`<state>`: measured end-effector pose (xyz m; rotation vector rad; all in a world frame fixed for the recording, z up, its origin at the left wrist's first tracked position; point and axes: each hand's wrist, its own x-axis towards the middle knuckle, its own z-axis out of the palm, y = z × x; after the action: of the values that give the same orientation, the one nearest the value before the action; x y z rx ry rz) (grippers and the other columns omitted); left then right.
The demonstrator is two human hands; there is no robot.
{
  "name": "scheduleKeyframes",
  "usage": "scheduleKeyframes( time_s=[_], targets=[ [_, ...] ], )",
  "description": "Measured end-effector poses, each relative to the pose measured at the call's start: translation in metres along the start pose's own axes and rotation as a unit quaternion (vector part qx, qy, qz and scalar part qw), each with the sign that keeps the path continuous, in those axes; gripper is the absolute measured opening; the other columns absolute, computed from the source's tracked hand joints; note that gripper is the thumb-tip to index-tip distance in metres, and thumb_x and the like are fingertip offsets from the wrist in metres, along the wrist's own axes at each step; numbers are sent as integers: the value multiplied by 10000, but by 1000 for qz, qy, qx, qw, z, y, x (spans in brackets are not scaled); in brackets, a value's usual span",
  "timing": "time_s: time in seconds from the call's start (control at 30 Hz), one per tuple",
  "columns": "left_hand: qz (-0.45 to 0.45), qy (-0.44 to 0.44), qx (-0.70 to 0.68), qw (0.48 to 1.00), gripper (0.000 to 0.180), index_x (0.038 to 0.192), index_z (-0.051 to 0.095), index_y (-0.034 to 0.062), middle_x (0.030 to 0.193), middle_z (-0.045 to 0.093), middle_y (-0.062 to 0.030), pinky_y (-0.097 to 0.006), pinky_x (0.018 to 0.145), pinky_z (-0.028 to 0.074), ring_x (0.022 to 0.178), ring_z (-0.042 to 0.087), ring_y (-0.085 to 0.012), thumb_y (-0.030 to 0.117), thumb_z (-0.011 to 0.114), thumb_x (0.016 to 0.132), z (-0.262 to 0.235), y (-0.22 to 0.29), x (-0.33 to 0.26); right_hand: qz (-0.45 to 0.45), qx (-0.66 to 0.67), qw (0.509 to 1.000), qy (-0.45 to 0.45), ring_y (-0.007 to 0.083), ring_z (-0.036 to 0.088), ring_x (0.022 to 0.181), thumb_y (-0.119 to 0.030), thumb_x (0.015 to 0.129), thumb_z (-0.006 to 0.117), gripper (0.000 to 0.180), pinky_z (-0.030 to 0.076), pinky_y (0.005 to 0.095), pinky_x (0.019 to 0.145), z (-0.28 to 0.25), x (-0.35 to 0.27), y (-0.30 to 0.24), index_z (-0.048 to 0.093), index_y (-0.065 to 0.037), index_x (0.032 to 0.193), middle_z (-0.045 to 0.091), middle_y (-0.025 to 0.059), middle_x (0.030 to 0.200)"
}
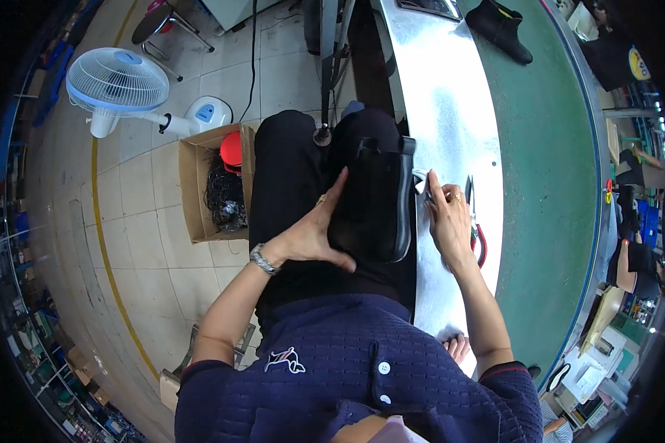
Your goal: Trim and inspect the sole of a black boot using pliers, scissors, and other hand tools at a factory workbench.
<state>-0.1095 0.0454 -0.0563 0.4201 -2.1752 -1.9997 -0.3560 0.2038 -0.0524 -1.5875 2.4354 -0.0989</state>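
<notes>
A black boot [373, 210] lies across my lap, its dark sole edge turned toward the metal bench. My left hand [312, 230] grips the boot from its left side, thumb and fingers set wide around it. On the right, my right hand [449, 225] is closed at the fingertips by the sole edge, pinching a small white piece [421, 179] that its fingers partly cover. Red-handled scissors [482, 247] rest on the bench beside my right hand, partly behind it.
The shiny metal bench [451, 96] runs along my right, with a phone-like dark device [430, 6] at its far end. Another black boot [499, 31] sits beyond it. A cardboard box [193, 188] and a fan [118, 81] stand to the left. Someone's fingers [458, 347] show near my right elbow.
</notes>
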Motion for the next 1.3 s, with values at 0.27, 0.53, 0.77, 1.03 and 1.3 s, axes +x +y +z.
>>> scheduleKeyframes(
  time_s=[0.27,0.53,0.77,1.03,1.3],
  targets=[
    [39,97,7,995,1053,1500,182,60,1540,267,-119,-381,1149,240,1387,323,-257,222,834,690,2,9,14,43,32,997,48,318,525,1077,-125,846,652,639,440,429,917,9,-22,11,388,-82,1426,501,179,1184],
    [-214,148,-299,918,877,1415,342,2,1297,507,-116,-329,1038,368,1182,492,-192,204,797,693,-50,85,-29,73,108,991,10,328,542,1039,-162,857,651,537,441,414,897,-1,-23,11,480,-9,1342,541,194,1086],
    [-268,160,-310,898,877,1425,323,7,1248,532,-105,-326,1001,408,1143,520,-178,234,790,718,-54,81,-16,229,505,831,-53,152,546,827,-268,936,576,431,450,306,770,-28,-21,2,554,31,1246,558,44,883],
    [-278,127,-285,908,900,1444,280,22,1280,502,-115,-323,989,414,1160,499,-181,276,780,741,-62,71,15,218,808,539,-91,96,524,770,-196,904,607,417,446,181,557,-45,-24,-4,489,-42,1273,564,47,925],
    [-179,204,-421,865,957,1475,219,22,1342,470,-121,-334,1023,398,1210,482,-191,429,750,791,-28,50,-20,-7,967,249,-55,239,632,769,-242,962,551,302,556,202,483,-55,-15,-25,424,-97,1195,562,118,855]
  ],
)
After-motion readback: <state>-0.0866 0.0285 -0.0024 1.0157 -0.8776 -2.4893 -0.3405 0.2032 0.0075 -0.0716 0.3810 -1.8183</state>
